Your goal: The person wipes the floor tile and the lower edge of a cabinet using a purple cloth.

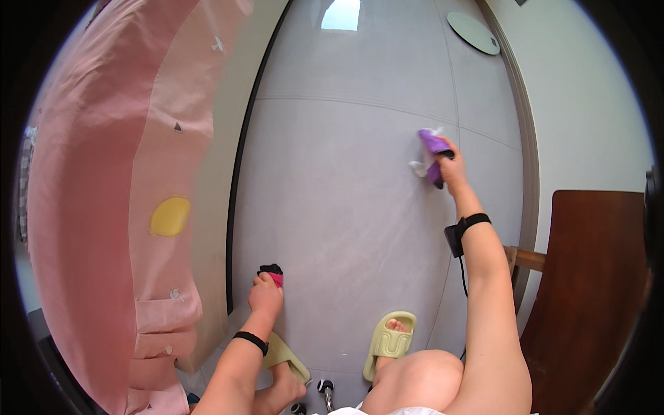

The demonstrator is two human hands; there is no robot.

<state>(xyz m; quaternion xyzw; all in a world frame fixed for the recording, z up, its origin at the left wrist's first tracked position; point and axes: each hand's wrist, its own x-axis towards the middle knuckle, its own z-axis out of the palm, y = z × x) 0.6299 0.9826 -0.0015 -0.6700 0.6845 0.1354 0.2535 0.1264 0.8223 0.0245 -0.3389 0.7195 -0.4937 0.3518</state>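
Note:
My right hand (453, 169) is stretched far forward over the grey floor, fingers closed on a purple and black bundle (434, 143) that looks soft. Thin white pieces stick out at its top and its left side; its exact kind I cannot make out. Nearer to me on the left, my left hand (264, 297) grips a small black and pink bundle (275, 279), which looks like rolled fabric. Most of that bundle is hidden by the fingers. Black bands circle both wrists, and a cable hangs from the right one.
A bed with pink bedding (104, 200) lines the left. Far right on the floor lies a round pale disc (474, 33). A dark brown wooden panel (581, 290) stands at the right by the wall. My feet wear light green slippers (391, 342), with a chair caster (326, 387) between them.

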